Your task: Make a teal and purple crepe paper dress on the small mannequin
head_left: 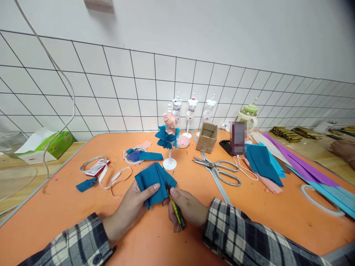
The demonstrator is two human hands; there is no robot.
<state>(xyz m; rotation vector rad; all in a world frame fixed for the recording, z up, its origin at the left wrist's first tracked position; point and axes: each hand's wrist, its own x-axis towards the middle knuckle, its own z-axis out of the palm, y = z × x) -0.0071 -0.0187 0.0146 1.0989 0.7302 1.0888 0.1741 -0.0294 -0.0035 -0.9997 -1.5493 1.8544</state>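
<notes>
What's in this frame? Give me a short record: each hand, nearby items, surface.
left hand: grips folded teal cloth, thumb on top
right hand: holds pointed tool, tip at the cloth
behind cloth: small mannequin dressed in pink and teal
right of cloth: large scissors, lying flat
farther back: cardboard box
surface: orange table

The left sleeve point(63, 244) is plaid in black, white and grey, terminating in a left cuff point(97, 231) fitted with a dark, round button point(97, 258). The right sleeve point(255, 238) carries matching plaid. Left hand point(129, 206) and right hand point(191, 208): bare.
</notes>
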